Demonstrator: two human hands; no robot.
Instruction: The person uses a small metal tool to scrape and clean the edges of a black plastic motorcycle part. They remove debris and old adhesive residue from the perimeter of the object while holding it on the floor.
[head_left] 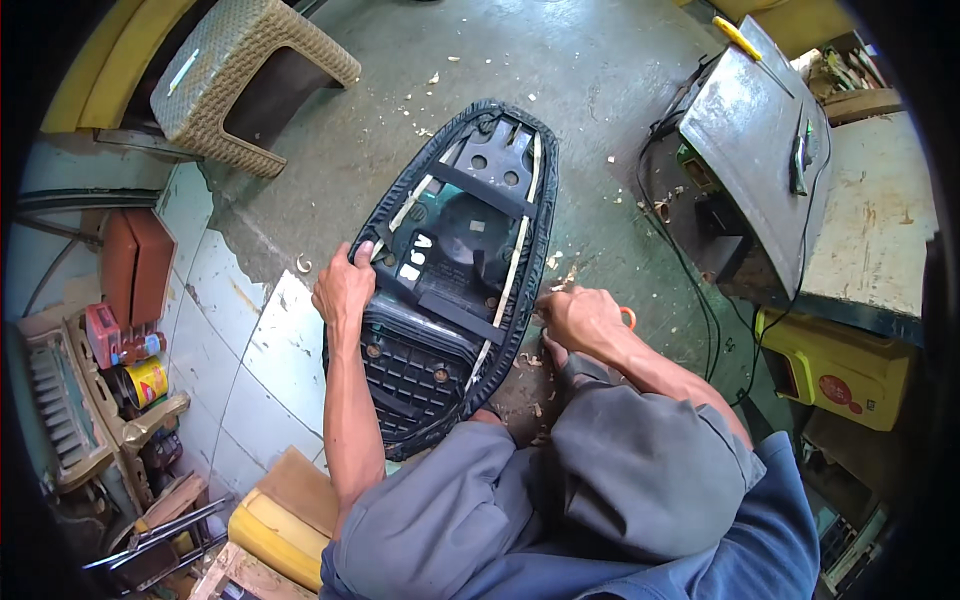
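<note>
Presumably for access, the seat [452,282] lies underside up on the floor [600,110], beside the tiles' [228,315] right edge. The left hand [345,286] grips its left rim, perhaps steadying it; near its right rim, the right hand [583,318] seems closed on an orange handle [629,317].

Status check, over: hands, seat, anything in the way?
Left hand on left edge of seat. Right hand curled by right edge, orange loop showing past it. Seat underside up on floor. Scraps scattered around.
</note>
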